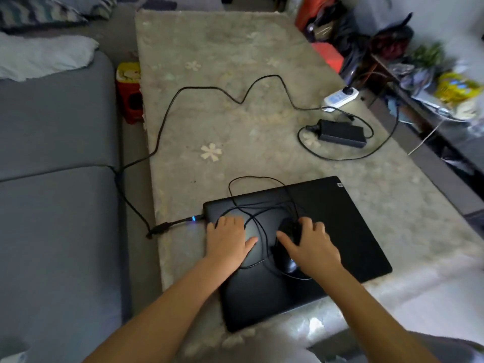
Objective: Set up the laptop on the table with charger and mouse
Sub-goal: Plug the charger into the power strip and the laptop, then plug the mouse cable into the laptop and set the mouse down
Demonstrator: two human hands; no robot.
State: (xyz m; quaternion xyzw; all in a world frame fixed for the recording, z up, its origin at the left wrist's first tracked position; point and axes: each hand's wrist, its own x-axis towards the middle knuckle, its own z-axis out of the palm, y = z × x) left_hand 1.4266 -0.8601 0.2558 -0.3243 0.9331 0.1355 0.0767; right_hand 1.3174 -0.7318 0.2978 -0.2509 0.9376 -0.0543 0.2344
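A closed black laptop (340, 231) lies on the table (235, 121) near its front edge. The charger plug (193, 219), lit blue, sits in the laptop's left side. Its cable (167, 106) runs across the table to the black charger brick (341, 133) at the right. A black mouse (287, 260) rests on the lid with its cable (251, 179) looped loosely around it. My left hand (227, 241) lies flat on the lid's left part. My right hand (313, 248) rests over the mouse's right side, fingers spread, thumb across its top.
A white power strip (340, 96) lies at the table's right edge beyond the brick. A grey sofa (57, 205) runs along the left, with a red and yellow box (129, 93) in the gap. Cluttered shelves and bags (432, 82) stand at the right.
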